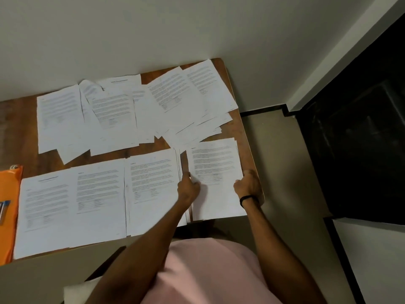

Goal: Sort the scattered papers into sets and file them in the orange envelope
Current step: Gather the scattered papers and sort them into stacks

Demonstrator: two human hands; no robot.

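Printed white papers cover a wooden table [17,110]. Scattered sheets [122,110] overlap along the far side. Near the front edge lie neat piles: one at the left [48,207], one in the middle [151,185] and one at the right [215,172]. My left hand [189,187] rests on the left edge of the right pile with fingers curled. The right edge of that pile is gripped by my right hand [248,183]. The orange envelope [8,194] lies at the table's left edge, partly cut off by the frame.
A pen-like object [4,210] lies on the envelope. The table stands against a pale wall, its right edge open to the floor. A dark doorway [361,139] is at the right. My pink shirt fills the bottom of the view.
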